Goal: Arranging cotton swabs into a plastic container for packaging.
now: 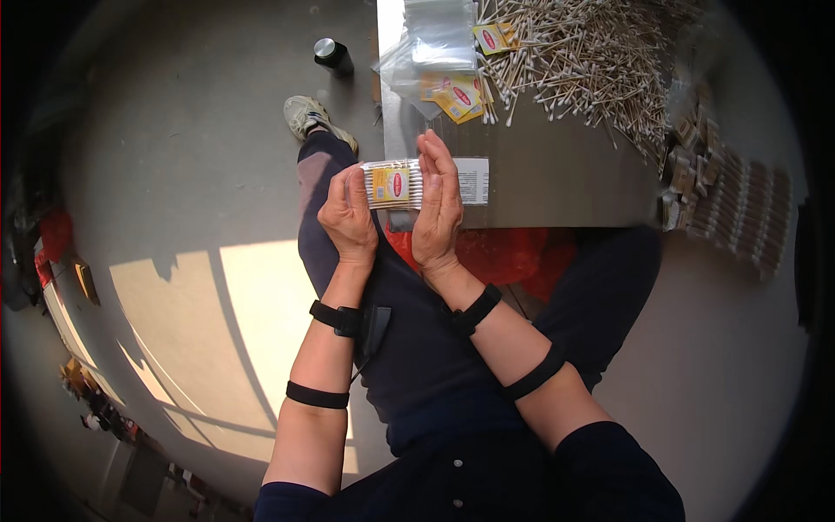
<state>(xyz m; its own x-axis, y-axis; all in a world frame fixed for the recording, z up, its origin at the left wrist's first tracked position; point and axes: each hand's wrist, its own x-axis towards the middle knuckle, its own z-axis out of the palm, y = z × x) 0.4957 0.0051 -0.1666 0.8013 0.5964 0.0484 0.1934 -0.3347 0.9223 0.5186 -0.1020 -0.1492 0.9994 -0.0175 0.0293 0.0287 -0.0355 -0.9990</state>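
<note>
Between my two hands is a small clear pack of cotton swabs [406, 199], lying sideways with a yellow and red card inside. My left hand [348, 223] closes around its left end, thumb raised along the edge. At the other end, my right hand [437, 213] presses its palm side against the pack, fingers held together. The pack's clear end, with a white printed panel [474, 178], sticks out past my right hand. Both hands are at the near left corner of the table [557, 174], above my thigh.
A large heap of loose cotton swabs [591, 61] covers the table's far side. Beside it lie clear plastic bags [439, 39] and yellow cards [459, 94]. Filled packs [739, 204] are lined up at right. A black bottle [335, 59] stands on the floor; red plastic [500, 252] shows below the table.
</note>
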